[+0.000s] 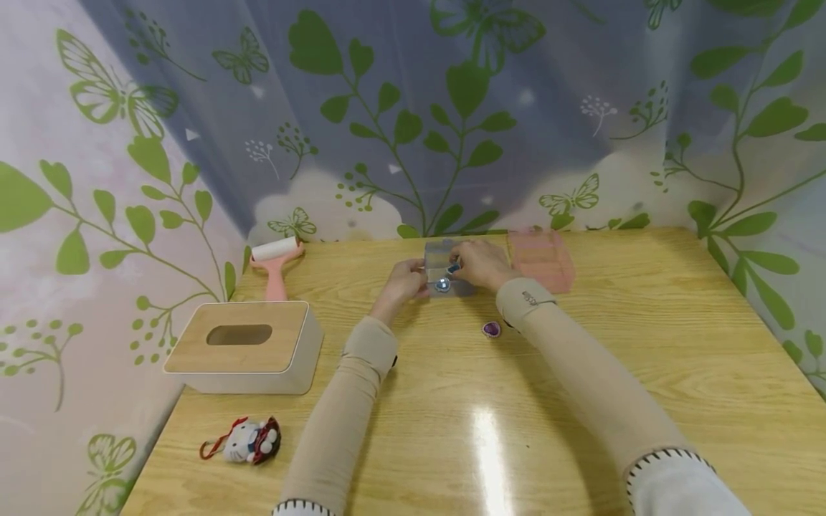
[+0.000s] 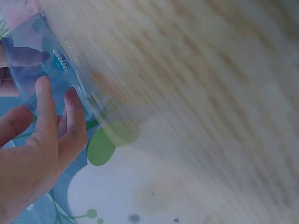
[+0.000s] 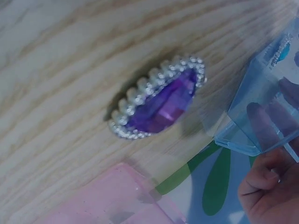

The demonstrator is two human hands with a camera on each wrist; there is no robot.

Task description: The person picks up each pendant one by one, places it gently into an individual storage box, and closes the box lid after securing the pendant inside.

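A clear bluish plastic box [image 1: 462, 288] with compartments stands toward the back of the table. My left hand [image 1: 403, 282] is at its left side; in the left wrist view its fingers [image 2: 45, 100], fairly straight, rest against the box wall. My right hand [image 1: 482, 264] reaches into the box and pinches a dark blue gem [image 1: 454, 269], partly hidden by the fingers. A light blue gem with a silvery beaded rim [image 1: 442, 285] lies in a front compartment. Outside, nearer me, a purple gem [image 1: 492, 330] with a similar rim lies on the table.
A pink clear box [image 1: 542, 261] stands right of the bluish one. On the left are a lint roller [image 1: 276, 266], a tissue box [image 1: 252, 358] with a wooden lid and a small cat doll [image 1: 248, 441]. A patterned curtain [image 1: 387, 143] hangs behind the table.
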